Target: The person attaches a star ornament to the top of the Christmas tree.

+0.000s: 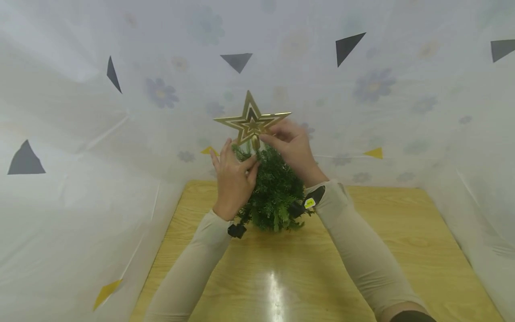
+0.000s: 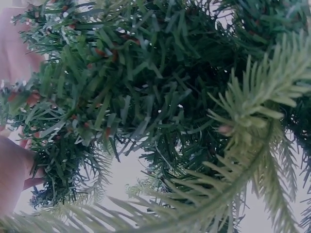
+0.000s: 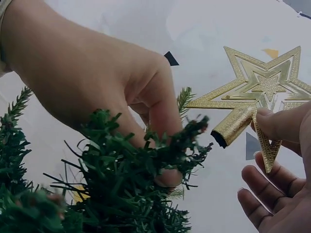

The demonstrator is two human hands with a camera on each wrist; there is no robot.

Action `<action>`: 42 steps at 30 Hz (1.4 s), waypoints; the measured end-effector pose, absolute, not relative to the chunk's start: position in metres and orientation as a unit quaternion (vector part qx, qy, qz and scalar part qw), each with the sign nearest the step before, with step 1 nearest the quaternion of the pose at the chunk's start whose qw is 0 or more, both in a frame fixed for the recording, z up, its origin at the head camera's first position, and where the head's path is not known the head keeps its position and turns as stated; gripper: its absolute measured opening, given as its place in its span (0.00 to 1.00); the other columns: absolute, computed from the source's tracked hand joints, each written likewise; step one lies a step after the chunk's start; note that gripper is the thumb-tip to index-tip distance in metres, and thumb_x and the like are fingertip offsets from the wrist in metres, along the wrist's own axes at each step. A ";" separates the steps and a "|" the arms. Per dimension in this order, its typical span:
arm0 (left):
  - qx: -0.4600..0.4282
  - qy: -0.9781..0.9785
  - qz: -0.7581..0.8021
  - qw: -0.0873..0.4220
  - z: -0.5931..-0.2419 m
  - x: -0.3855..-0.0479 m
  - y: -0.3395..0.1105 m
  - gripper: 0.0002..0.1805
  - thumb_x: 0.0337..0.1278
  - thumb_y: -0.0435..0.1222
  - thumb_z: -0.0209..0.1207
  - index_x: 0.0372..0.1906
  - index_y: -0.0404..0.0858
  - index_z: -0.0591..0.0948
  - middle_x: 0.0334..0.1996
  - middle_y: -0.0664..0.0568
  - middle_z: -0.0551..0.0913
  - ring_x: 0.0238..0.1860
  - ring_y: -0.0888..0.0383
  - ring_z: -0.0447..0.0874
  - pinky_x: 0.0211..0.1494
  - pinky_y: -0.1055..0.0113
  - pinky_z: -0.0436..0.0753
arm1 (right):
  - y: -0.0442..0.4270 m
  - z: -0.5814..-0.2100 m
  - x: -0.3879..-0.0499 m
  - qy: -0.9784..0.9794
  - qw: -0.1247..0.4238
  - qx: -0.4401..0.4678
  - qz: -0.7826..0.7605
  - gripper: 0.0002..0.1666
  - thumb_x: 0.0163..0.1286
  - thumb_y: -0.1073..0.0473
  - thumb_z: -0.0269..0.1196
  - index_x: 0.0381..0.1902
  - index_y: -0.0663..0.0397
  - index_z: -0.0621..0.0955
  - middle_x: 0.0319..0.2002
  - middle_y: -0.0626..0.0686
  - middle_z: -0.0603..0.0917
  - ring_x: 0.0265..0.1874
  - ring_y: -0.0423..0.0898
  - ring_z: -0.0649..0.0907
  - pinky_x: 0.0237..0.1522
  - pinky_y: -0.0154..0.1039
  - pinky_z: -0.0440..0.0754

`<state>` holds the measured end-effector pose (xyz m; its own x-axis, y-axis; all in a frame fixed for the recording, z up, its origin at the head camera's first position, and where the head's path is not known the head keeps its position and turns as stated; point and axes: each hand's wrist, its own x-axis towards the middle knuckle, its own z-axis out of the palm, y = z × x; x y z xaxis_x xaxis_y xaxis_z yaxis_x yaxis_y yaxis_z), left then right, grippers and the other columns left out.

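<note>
A gold star tree topper [image 1: 252, 125] with a hollow tube at its base is above a small artificial Christmas tree [image 1: 277, 192]. My right hand [image 1: 293, 145] pinches the star by a lower point, thumb in front, as the right wrist view shows. There, the star [image 3: 268, 87] tilts and its tube's end is apart from the branches. My left hand [image 1: 235, 181] pinches the tree's top branch [image 3: 170, 155] between thumb and fingers. In the left wrist view, green needles fill most of the picture, and part of a hand [image 2: 14, 174] shows at the left edge.
The tree stands on a wood-grain table [image 1: 394, 250]. Pale sheeting [image 1: 281, 44] with faint flowers surrounds the table, bearing dark triangles [image 1: 348, 47] and yellow ones [image 1: 374, 153]. Dark wrist devices [image 1: 236, 230] sit close to the tree's lower branches.
</note>
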<state>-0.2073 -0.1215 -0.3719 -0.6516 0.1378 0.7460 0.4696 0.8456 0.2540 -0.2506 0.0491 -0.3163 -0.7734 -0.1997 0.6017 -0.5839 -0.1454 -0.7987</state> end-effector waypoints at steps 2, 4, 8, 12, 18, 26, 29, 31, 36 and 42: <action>-0.172 -0.885 -0.217 0.375 -0.371 -0.206 -0.121 0.08 0.69 0.40 0.67 0.42 0.41 0.93 0.66 0.25 0.72 0.77 0.34 0.58 0.70 0.21 0.40 | 0.049 -0.318 -0.251 -0.648 0.139 0.309 0.682 0.07 0.68 0.70 0.70 0.37 0.73 0.85 0.41 0.46 0.85 0.43 0.47 0.84 0.47 0.41 0.82; -0.173 -0.887 -0.215 0.369 -0.369 -0.204 -0.120 0.08 0.69 0.40 0.67 0.42 0.41 0.93 0.66 0.24 0.71 0.77 0.33 0.57 0.69 0.20 0.40 | 0.050 -0.320 -0.251 -0.656 0.139 0.307 0.676 0.06 0.68 0.71 0.69 0.37 0.73 0.85 0.41 0.47 0.84 0.42 0.47 0.83 0.46 0.41 0.82; -0.174 -0.889 -0.210 0.367 -0.366 -0.201 -0.118 0.08 0.68 0.40 0.68 0.42 0.41 0.93 0.68 0.26 0.70 0.77 0.32 0.57 0.66 0.17 0.43 | 0.054 -0.322 -0.248 -0.670 0.139 0.298 0.665 0.06 0.70 0.70 0.69 0.38 0.72 0.85 0.39 0.49 0.82 0.40 0.47 0.81 0.43 0.41 0.80; -0.171 -0.887 -0.217 0.370 -0.366 -0.201 -0.118 0.07 0.68 0.39 0.68 0.41 0.41 0.93 0.70 0.31 0.70 0.77 0.31 0.57 0.66 0.17 0.43 | 0.055 -0.324 -0.248 -0.677 0.152 0.302 0.654 0.05 0.69 0.69 0.70 0.37 0.70 0.85 0.37 0.50 0.81 0.34 0.47 0.79 0.37 0.40 0.76; -0.167 -0.888 -0.232 0.360 -0.367 -0.202 -0.119 0.07 0.68 0.39 0.68 0.42 0.41 0.93 0.71 0.32 0.69 0.77 0.32 0.55 0.66 0.17 0.40 | 0.055 -0.332 -0.251 -0.677 0.149 0.307 0.652 0.03 0.69 0.72 0.69 0.36 0.71 0.85 0.37 0.51 0.82 0.36 0.46 0.80 0.37 0.39 0.77; -0.153 -0.893 -0.248 0.342 -0.367 -0.201 -0.120 0.10 0.69 0.41 0.67 0.47 0.43 0.93 0.73 0.34 0.68 0.78 0.32 0.53 0.66 0.17 0.40 | 0.057 -0.337 -0.253 -0.683 0.139 0.299 0.652 0.06 0.69 0.70 0.69 0.35 0.72 0.85 0.39 0.55 0.81 0.42 0.46 0.80 0.48 0.42 0.83; -0.148 -0.895 -0.251 0.337 -0.366 -0.201 -0.120 0.11 0.69 0.43 0.67 0.48 0.43 0.92 0.73 0.35 0.67 0.78 0.32 0.53 0.66 0.17 0.40 | 0.058 -0.339 -0.253 -0.683 0.138 0.299 0.653 0.05 0.69 0.70 0.69 0.35 0.71 0.85 0.39 0.56 0.81 0.41 0.46 0.80 0.48 0.42 0.83; -0.144 -0.896 -0.253 0.334 -0.366 -0.201 -0.120 0.11 0.69 0.43 0.67 0.49 0.44 0.92 0.74 0.36 0.67 0.78 0.33 0.53 0.66 0.17 0.39 | 0.058 -0.340 -0.253 -0.683 0.135 0.298 0.653 0.05 0.70 0.70 0.68 0.35 0.71 0.85 0.39 0.56 0.81 0.41 0.46 0.80 0.47 0.42 0.83; -0.141 -0.899 -0.252 0.330 -0.367 -0.200 -0.121 0.12 0.71 0.44 0.65 0.51 0.45 0.92 0.75 0.36 0.65 0.79 0.34 0.51 0.67 0.18 0.37 | 0.059 -0.341 -0.253 -0.685 0.130 0.293 0.655 0.05 0.70 0.70 0.68 0.35 0.71 0.85 0.39 0.54 0.81 0.42 0.47 0.80 0.47 0.41 0.83; -0.135 -0.902 -0.254 0.323 -0.369 -0.199 -0.123 0.14 0.73 0.46 0.63 0.53 0.45 0.90 0.78 0.38 0.61 0.80 0.36 0.48 0.68 0.20 0.35 | 0.058 -0.341 -0.252 -0.683 0.131 0.298 0.654 0.05 0.69 0.71 0.68 0.35 0.72 0.84 0.38 0.52 0.80 0.39 0.46 0.79 0.42 0.40 0.80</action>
<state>-0.1987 -0.1226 -0.3685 -0.7546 0.0796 0.6514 0.4080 0.8344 0.3706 -0.2519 0.0582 -0.3414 -0.7880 -0.2348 0.5692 -0.5787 -0.0335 -0.8149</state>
